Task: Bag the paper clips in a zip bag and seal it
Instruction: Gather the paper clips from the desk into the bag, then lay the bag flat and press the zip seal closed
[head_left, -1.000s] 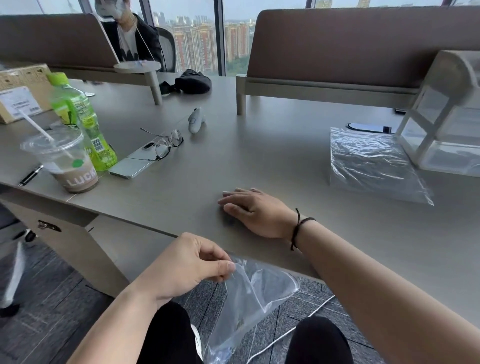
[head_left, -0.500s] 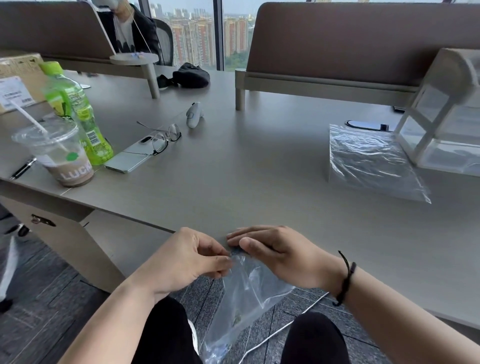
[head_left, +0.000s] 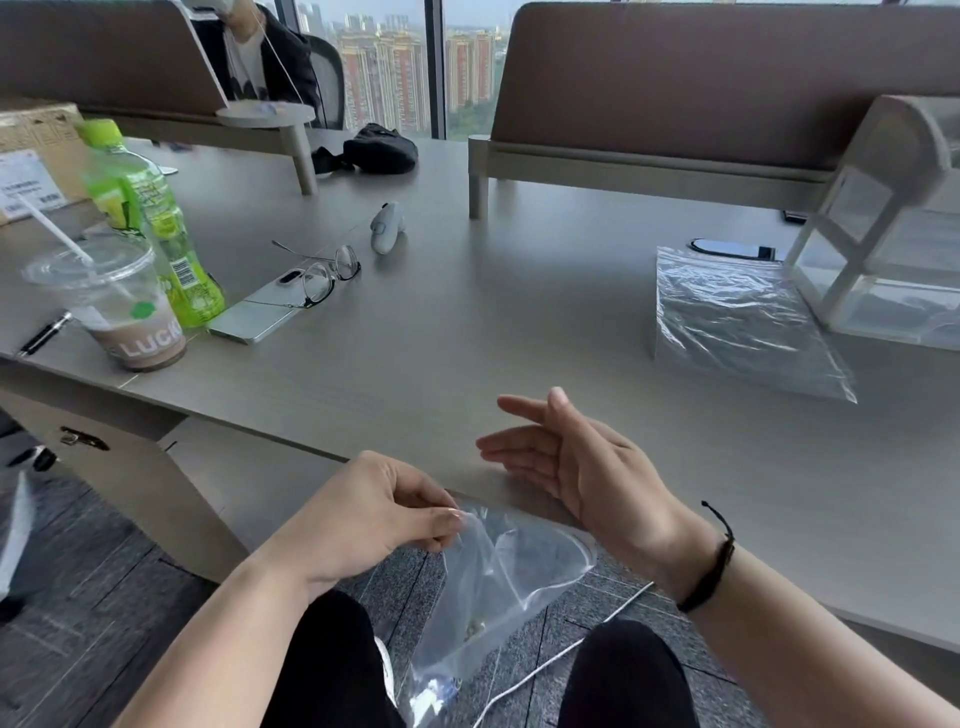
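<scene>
A clear zip bag (head_left: 488, 587) hangs below the desk's front edge, between my knees, with its mouth gaping open. My left hand (head_left: 374, 514) pinches the left side of the bag's rim between thumb and fingers. Small objects that look like paper clips (head_left: 475, 630) lie low inside the bag, with a few more at its bottom corner. My right hand (head_left: 571, 462) hovers just above the desk edge, right of the bag's mouth, palm turned up and fingers spread, holding nothing.
On the grey desk (head_left: 467, 332) lie a second clear bag (head_left: 737, 322), a white-framed clear box (head_left: 883, 249), glasses (head_left: 322, 275) on a phone, a white controller (head_left: 387, 227), a green bottle (head_left: 156, 223), an iced drink cup (head_left: 119, 306) and a pen. A person sits far left.
My right hand slid from flat on the desk to the bag's mouth, then lifted away and opened with the palm up. The left hand kept its pinch on the bag's rim.
</scene>
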